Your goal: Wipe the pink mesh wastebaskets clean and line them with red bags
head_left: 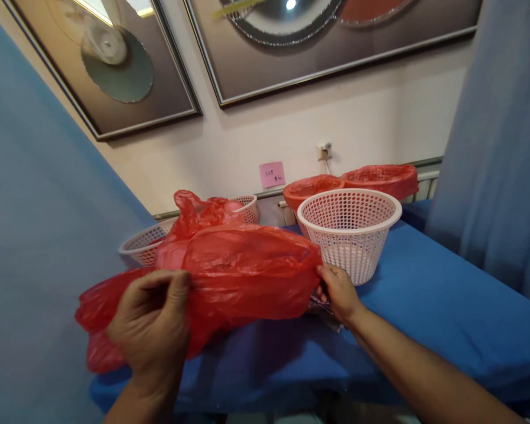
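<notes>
A crumpled red plastic bag (pixel 242 271) is stretched between my two hands above the blue table (pixel 446 294). My left hand (pixel 152 324) is closed, pinching the bag's left part between thumb and fingers. My right hand (pixel 338 291) grips the bag's right edge, fingers closed. An unlined white mesh basket (pixel 348 232) stands upright just behind my right hand. Part of the bag hides another white basket (pixel 143 244) behind it.
Two baskets lined with red bags (pixel 311 188) (pixel 382 176) stand at the back by the wall. A further white basket (pixel 247 207) peeks over the bag. A pink note (pixel 272 174) sticks to the wall. Blue curtains hang left and right (pixel 499 165).
</notes>
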The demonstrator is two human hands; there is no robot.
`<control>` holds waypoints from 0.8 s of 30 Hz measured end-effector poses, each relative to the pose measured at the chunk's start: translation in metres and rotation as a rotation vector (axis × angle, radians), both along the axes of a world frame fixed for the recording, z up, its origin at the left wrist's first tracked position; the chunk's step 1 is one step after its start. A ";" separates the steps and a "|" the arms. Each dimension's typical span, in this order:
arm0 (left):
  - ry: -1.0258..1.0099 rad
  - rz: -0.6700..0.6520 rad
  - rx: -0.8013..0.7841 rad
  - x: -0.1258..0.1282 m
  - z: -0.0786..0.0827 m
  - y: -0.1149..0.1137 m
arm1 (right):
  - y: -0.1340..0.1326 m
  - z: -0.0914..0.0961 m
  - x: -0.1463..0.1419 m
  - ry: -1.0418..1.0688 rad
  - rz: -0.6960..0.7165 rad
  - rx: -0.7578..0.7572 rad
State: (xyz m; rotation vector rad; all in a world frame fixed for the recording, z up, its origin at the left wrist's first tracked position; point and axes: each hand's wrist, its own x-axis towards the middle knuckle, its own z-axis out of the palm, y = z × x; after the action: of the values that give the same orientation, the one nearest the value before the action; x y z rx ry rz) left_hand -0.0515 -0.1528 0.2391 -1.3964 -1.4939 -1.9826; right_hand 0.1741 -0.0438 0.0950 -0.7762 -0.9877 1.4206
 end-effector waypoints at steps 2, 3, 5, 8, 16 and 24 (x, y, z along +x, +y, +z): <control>-0.040 0.080 0.040 -0.008 0.011 0.004 | 0.000 0.015 0.000 0.030 0.025 -0.005; 0.003 0.094 0.036 -0.011 0.016 0.005 | 0.000 0.022 0.000 0.045 0.031 -0.007; 0.222 0.097 0.050 -0.012 0.025 0.002 | -0.001 0.035 -0.003 0.062 0.025 -0.017; 0.667 0.086 0.190 0.002 0.033 -0.004 | -0.003 0.053 -0.009 0.083 -0.012 -0.028; 1.187 0.028 -0.204 0.040 0.024 0.038 | -0.026 0.063 -0.028 0.094 0.050 0.071; 0.701 -0.202 -0.262 0.029 0.031 0.049 | -0.013 0.054 -0.026 0.048 0.035 0.079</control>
State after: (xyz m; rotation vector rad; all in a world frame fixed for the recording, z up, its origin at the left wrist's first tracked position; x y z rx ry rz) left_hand -0.0228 -0.1036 0.2705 -2.1275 -1.3277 -1.1840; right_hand 0.1477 -0.0569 0.1488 -0.6669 -1.0185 1.4155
